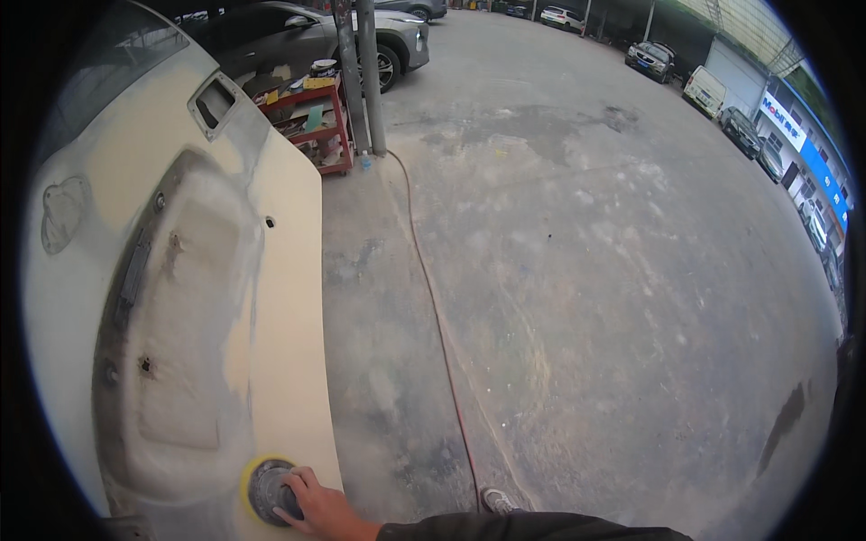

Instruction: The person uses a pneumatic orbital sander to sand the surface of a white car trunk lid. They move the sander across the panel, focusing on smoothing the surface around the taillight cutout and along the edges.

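My right hand (pixel 320 509) reaches in from the lower edge in a dark sleeve. Its fingers are curled round the dark top of a round sander (pixel 268 490) with a yellow pad edge. The pad rests against the lower part of a car's rear body panel (pixel 289 361), coated in cream and grey filler or primer with sanded patches. In the panel is a recessed plate area (pixel 194 316) with small holes and a dark trim strip (pixel 135 270) along it. Whether the sander is powered cannot be made out. My left hand is out of view.
A thin red hose (pixel 437 307) runs over the dusty concrete floor to near my shoe (pixel 498 500). Beyond the panel stand a red tool cart (pixel 316 131) with supplies, two grey posts (pixel 370 81) and a grey car (pixel 307 41). More vehicles line the far right.
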`<state>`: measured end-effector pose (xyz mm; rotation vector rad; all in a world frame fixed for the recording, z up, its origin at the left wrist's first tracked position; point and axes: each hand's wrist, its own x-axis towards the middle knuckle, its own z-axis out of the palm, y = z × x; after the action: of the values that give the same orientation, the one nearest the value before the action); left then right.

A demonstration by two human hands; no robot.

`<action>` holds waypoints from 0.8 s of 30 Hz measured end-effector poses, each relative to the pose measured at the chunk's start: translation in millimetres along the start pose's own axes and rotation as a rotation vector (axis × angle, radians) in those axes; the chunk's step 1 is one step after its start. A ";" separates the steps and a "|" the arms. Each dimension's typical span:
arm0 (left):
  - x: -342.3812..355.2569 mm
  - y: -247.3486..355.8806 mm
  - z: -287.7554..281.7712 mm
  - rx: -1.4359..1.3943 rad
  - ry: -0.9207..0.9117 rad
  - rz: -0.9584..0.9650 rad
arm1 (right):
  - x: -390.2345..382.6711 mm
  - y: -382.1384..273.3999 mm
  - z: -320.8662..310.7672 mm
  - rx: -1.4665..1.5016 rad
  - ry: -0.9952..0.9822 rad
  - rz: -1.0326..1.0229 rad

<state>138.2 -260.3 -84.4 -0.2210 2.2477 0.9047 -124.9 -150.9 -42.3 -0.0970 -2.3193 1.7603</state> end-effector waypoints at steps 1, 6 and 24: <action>-5.8 2.2 -4.0 -0.010 -0.012 -0.020 | 1.5 3.7 3.4 -0.036 0.037 0.012; 12.0 6.3 9.6 -0.018 0.212 0.079 | 17.7 69.4 -25.3 -0.029 0.174 0.237; 11.1 43.8 -16.8 -0.053 0.098 -0.081 | 50.4 64.5 -42.7 0.036 0.259 0.166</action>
<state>103.7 -237.9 -59.2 -0.3857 2.2883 0.9294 -170.0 -83.3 -86.2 -0.4934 -2.1453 1.7449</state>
